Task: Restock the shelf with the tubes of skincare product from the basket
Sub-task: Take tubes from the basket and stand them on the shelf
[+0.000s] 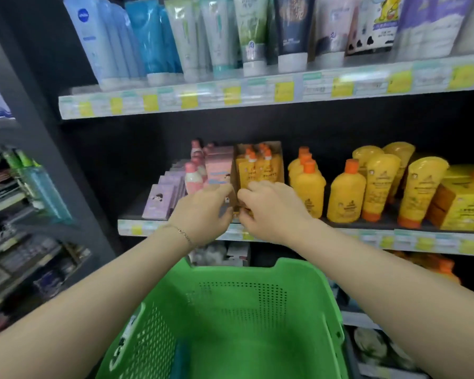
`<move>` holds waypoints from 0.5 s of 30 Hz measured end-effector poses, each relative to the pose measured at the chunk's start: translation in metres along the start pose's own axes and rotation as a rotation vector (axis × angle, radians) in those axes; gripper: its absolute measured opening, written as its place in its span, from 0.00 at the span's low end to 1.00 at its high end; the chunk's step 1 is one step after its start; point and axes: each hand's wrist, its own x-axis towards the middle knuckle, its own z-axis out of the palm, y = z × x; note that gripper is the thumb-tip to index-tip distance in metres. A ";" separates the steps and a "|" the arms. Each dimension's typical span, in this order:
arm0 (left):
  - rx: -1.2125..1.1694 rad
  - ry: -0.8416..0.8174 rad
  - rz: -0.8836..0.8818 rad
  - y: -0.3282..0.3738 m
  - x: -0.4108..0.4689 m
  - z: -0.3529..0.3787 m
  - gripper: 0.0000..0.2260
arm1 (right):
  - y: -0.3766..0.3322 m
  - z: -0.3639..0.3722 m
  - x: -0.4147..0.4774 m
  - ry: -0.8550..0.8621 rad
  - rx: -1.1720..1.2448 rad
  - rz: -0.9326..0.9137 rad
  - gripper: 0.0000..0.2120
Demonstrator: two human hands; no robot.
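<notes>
Starting from the yellow tubes [257, 168]: they stand upright, orange caps on top, packed close inside an open cardboard box [274, 147] on the middle shelf [367, 236]. The two hands are together at the front of this box, almost touching each other. The left hand [203, 206] has its fingers curled at the front left corner of the box, and the right hand [271, 209] has its fingers curled against the front wall. Whether they hold a tube or only the edge of the box I cannot tell, because the fingertips are hidden behind the knuckles.

The first risk, I think, is inside the box. The tubes are soft and lean on each other, so one pushed in at an angle can tip the row, or stay half out and fall forward.

The second risk is the box itself. It sits near the front edge of the shelf, and a pull from both hands could slide it off, down toward the green basket [298, 266] directly below the box.

Just left of the box stand pink boxes [219, 165] and pink bottles [193, 176]. The left hand is very near them and could knock them over. Just right of the box the yellow bottles [309, 187] are close to the right wrist.

I see no tube in the basket for sure.
</notes>
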 end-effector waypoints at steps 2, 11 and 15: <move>0.020 -0.052 0.020 -0.007 -0.007 0.011 0.09 | -0.008 0.014 -0.008 -0.095 -0.023 0.027 0.12; -0.048 -0.296 0.041 -0.030 -0.042 0.063 0.01 | -0.050 0.064 -0.037 -0.320 0.039 0.167 0.13; -0.030 -0.430 0.046 -0.037 -0.054 0.086 0.07 | -0.067 0.088 -0.048 -0.411 0.053 0.209 0.13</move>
